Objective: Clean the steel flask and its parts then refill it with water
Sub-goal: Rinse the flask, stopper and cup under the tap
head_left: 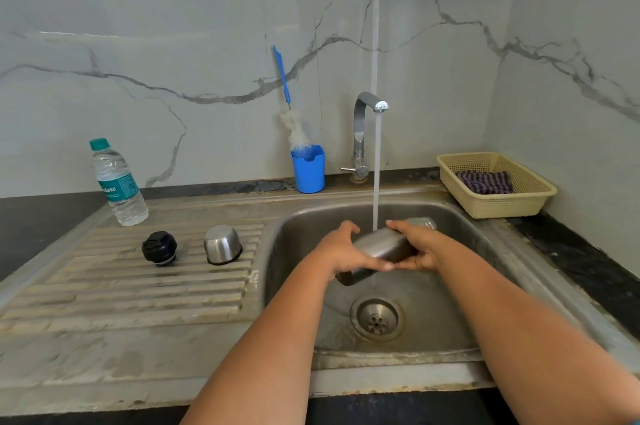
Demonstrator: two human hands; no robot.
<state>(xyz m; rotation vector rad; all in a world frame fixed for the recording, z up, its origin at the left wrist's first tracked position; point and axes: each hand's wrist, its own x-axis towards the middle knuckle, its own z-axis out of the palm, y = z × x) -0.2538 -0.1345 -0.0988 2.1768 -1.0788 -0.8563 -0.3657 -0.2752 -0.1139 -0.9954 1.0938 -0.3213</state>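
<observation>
- The left hand (341, 253) and right hand (417, 246) both grasp the flask (381, 246), held sideways over the sink (491, 251) under the tap (369, 106) stream.
- The wet steel may slip and drop into the basin.
- The stopper (159, 248) and cup (222, 244) wait on the left drainer, likely still unwashed.

We see a dark tabletop (41, 216) with a steel sink unit (138, 338) set into it. On its ribbed drainboard (104, 289) stand a black stopper (159, 248), an upturned steel cup (222, 244) and a plastic water bottle (117, 182). A blue holder (309, 171) with a brush (287, 102) stands by the tap (362, 133). A cream basket (498, 206) holds a striped cloth (485, 182).
</observation>
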